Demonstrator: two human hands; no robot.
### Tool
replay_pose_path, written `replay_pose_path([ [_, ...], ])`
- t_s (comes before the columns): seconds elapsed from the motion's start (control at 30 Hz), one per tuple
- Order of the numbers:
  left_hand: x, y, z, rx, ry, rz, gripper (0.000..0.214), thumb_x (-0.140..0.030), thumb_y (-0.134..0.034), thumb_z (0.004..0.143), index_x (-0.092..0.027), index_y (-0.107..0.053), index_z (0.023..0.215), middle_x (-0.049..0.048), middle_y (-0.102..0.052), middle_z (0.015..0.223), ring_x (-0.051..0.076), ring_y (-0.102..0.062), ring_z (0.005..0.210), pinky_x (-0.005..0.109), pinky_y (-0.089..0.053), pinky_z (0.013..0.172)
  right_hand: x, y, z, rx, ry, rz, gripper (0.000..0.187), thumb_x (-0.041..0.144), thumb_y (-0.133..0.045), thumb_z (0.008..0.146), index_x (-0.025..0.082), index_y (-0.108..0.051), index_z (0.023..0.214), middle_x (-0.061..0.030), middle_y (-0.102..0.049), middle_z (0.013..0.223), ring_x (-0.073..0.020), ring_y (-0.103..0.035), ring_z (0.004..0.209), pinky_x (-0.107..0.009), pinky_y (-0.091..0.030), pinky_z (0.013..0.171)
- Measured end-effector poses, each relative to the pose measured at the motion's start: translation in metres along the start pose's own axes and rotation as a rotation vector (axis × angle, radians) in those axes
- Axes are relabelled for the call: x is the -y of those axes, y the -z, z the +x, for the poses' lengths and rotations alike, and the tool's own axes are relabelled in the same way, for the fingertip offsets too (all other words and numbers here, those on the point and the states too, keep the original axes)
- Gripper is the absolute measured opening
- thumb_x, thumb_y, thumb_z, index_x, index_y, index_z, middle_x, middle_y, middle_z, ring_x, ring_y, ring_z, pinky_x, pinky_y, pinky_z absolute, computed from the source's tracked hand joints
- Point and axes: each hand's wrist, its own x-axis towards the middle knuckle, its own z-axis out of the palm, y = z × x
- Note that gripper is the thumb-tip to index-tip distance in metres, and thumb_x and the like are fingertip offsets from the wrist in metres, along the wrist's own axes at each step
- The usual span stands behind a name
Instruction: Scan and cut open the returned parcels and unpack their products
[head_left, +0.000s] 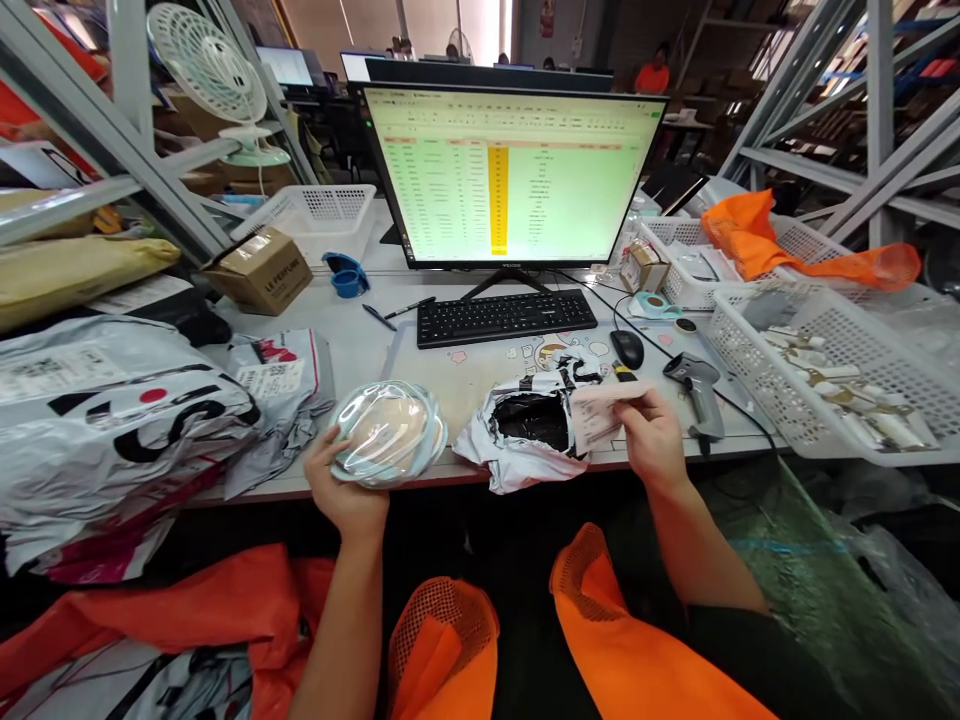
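Observation:
My left hand (349,490) grips a round, clear-wrapped package (390,430) with pale blue edges at the desk's front edge. Its thumb and fingers close round the left side. In my right hand (651,435) is a paper slip (598,412) with small print, pinched at its right end. Between the hands lies a torn white plastic mailer (502,465), its dark opening facing up. The slip overlaps the mailer's right side. What is inside the mailer is too dark to make out.
A keyboard (506,317), mouse (627,349) and barcode scanner (697,400) lie behind and right of the mailer. The monitor (517,180) stands behind. Packed mailers (112,420) crowd the left, beside a cardboard box (262,270). A white basket (810,400) holding small items stands right.

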Motion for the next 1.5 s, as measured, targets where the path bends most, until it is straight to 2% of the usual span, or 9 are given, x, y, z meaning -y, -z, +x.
replay_pose_path([
  [0.13,0.008,0.005,0.003,0.09,-0.207,0.252,0.026,-0.021,-0.065,0.08,-0.019,-0.063,0.105,0.0163,-0.06,0.13,0.033,-0.057,0.129,0.057,-0.04,0.118,0.012,-0.019,0.001,0.131,0.035,-0.058,0.02,0.034,-0.08,0.083,0.021,-0.077,0.097,-0.0037,-0.077,0.093,-0.0211,-0.07,0.087,-0.033,-0.058,0.08],
  [0.33,0.021,0.031,0.002,0.53,-0.027,0.248,0.054,-0.01,-0.056,0.076,-0.018,-0.066,0.128,0.018,-0.054,0.15,0.036,-0.047,0.146,0.061,-0.033,0.126,0.022,-0.022,0.016,0.172,0.074,-0.097,0.019,0.035,-0.082,0.084,0.021,-0.078,0.096,-0.0035,-0.077,0.091,-0.0205,-0.071,0.084,-0.032,-0.059,0.076],
  [0.47,-0.023,0.036,-0.011,0.478,-0.003,0.17,0.059,-0.022,-0.065,0.086,-0.026,-0.059,0.145,0.0128,-0.047,0.161,0.038,-0.022,0.16,0.066,-0.019,0.129,0.026,-0.038,0.0,0.214,0.091,-0.099,0.018,0.036,-0.079,0.087,0.021,-0.077,0.097,-0.0035,-0.078,0.09,-0.0195,-0.071,0.079,-0.031,-0.059,0.072],
  [0.67,-0.091,-0.011,-0.045,0.688,0.363,-0.316,0.054,-0.059,-0.074,0.085,-0.018,-0.074,0.119,0.0126,-0.079,0.108,0.032,-0.076,0.099,0.048,-0.064,0.092,0.037,-0.078,-0.044,0.758,0.292,-0.336,0.022,0.037,-0.06,0.101,0.024,-0.075,0.111,-0.006,-0.078,0.104,-0.0207,-0.074,0.095,-0.035,-0.06,0.087],
  [0.87,-0.044,0.005,-0.022,0.084,0.441,0.053,0.026,-0.047,-0.083,0.075,-0.023,-0.076,0.083,0.0076,-0.08,0.095,0.037,-0.076,0.095,0.069,-0.058,0.1,0.008,-0.037,-0.005,0.654,0.19,-1.129,0.128,0.055,-0.098,0.058,0.023,-0.034,0.164,-0.0257,-0.023,0.17,-0.0535,-0.01,0.157,-0.082,-0.01,0.118],
  [1.0,-0.038,0.009,0.0,-0.032,0.199,-0.099,0.039,-0.029,-0.078,0.078,-0.038,-0.075,0.115,-0.0068,-0.074,0.131,0.035,-0.066,0.128,0.067,-0.046,0.12,-0.034,-0.015,-0.004,0.826,0.123,-1.198,0.104,0.04,-0.087,0.079,0.018,-0.032,0.165,-0.0249,-0.054,0.148,-0.0419,-0.046,0.144,-0.067,-0.032,0.119],
  [1.2,-0.051,0.007,0.001,-0.088,0.334,-0.188,0.031,-0.029,-0.085,0.075,-0.035,-0.077,0.104,-0.008,-0.077,0.119,0.034,-0.063,0.132,0.07,-0.036,0.127,-0.043,0.003,-0.038,0.593,0.212,-0.878,0.077,0.027,-0.074,0.091,0.018,-0.041,0.16,-0.0173,-0.063,0.142,-0.0309,-0.06,0.129,-0.049,-0.046,0.112],
  [1.4,-0.083,-0.01,-0.035,0.613,0.769,-0.613,0.05,-0.043,-0.091,0.071,-0.022,-0.076,0.113,0.0102,-0.079,0.116,0.036,-0.067,0.127,0.053,-0.052,0.116,-0.015,-0.004,-0.05,0.253,0.121,-0.722,0.075,0.034,-0.075,0.086,0.018,-0.05,0.154,-0.0167,-0.062,0.14,-0.0331,-0.057,0.132,-0.051,-0.044,0.116],
  [1.5,-0.099,-0.039,-0.053,0.603,0.87,-0.645,0.059,-0.041,-0.096,0.066,-0.016,-0.076,0.115,0.0123,-0.079,0.112,0.032,-0.071,0.119,0.042,-0.056,0.11,-0.009,-0.014,-0.048,0.222,0.058,-0.547,0.056,0.021,-0.064,0.085,0.02,-0.063,0.141,-0.0102,-0.071,0.118,-0.0261,-0.065,0.111,-0.044,-0.051,0.105],
])
